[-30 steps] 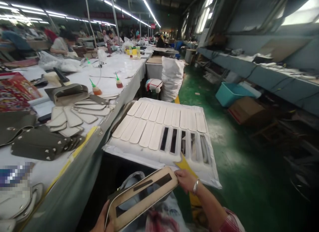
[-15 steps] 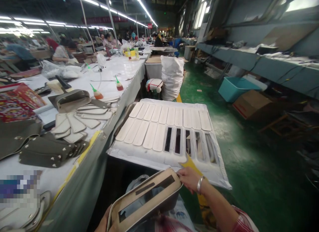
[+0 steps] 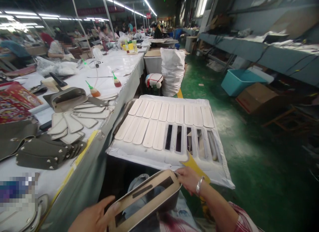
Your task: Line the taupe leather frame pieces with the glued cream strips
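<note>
Head view: left hand point(image 3: 96, 214), fingers parted, touches the near end of the slotted bag body point(image 3: 154, 202), grip unclear; right hand point(image 3: 188, 179) pinches its far end, short of the white slotted board point(image 3: 147, 155). Step judged: positioning the body; next move calls for steady support at both ends.

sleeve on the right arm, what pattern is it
The sleeve is red-and-white plaid, shown in the head view.

Factory workshop: long worktable point(image 3: 129, 63), 2 rows of pale panels point(image 3: 163, 112), strip lights point(image 3: 147, 3), workers point(image 3: 54, 50)
</note>
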Available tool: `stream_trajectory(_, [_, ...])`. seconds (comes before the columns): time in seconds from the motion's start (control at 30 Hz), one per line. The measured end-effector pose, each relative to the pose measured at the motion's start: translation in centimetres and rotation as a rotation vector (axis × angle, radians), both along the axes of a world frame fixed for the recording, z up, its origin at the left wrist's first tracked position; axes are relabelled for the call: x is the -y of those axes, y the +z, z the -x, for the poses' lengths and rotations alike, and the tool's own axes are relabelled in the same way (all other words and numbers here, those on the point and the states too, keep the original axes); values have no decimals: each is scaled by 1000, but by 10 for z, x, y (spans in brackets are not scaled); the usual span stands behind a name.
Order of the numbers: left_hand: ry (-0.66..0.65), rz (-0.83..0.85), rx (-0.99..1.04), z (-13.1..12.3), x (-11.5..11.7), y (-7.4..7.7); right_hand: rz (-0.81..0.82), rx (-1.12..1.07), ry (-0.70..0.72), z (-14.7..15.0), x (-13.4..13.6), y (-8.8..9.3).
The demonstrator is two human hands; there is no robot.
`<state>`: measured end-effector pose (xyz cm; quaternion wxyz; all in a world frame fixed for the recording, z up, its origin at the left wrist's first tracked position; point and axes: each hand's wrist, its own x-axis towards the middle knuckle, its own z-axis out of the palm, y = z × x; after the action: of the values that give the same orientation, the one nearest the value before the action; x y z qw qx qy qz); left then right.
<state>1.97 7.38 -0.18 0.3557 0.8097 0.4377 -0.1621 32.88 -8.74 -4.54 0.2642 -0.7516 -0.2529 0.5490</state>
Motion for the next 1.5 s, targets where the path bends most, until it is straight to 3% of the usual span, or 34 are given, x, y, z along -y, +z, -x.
stream_trajectory(0.1, [-238, -209, 106, -63, -14, 3, -9, -21, -28, 3, -4, 1])
stream_trajectory(0.2, [-468, -127, 191, -129, -15, -12, 1, -43, -62, 5, -2, 2])
stream_trajectory(0.3, [-705, -32, 224, -169, -14, -20, -7, -59, -91, 4, 0, 1])
stream_trajectory(0.5, [-985, -107, 93, -193, -23, -17, -26, -104, -94, -1, -1, -7])
stream_trajectory(0.67, [-981, -214, 49, -204, -18, -28, -36, -126, -117, -2, 2, -12])
stream_trajectory(0.83, [-1005, -283, 94, -211, -4, -26, -94, -79, -133, -6, 16, -13])
stream_trajectory(1.03, [-971, -317, 85, -215, -3, -13, -315, 145, -62, -4, 19, -1])
stream_trajectory(1.13, [-970, -360, 156, -200, -1, -1, -465, 349, -37, 7, 20, 8])
stream_trajectory(1.2, [-959, -371, 236, -187, -2, 9, -476, 464, -4, 14, 23, 12])
stream_trajectory(1.27, [-895, -224, 300, -172, -8, 19, -441, 519, 64, 20, 27, 13])
stream_trajectory(1.33, [-691, 114, 369, -149, -23, 28, -385, 540, 138, 24, 30, 12])
stream_trajectory(1.4, [-350, 351, 495, -111, -40, 32, -287, 582, 171, 24, 31, 8])
stream_trajectory(1.43, [-174, 349, 553, -86, -46, 33, -238, 586, 186, 24, 30, 5])
stream_trajectory(1.5, [98, 164, 580, -33, -45, 31, -195, 604, 205, 23, 25, 0])
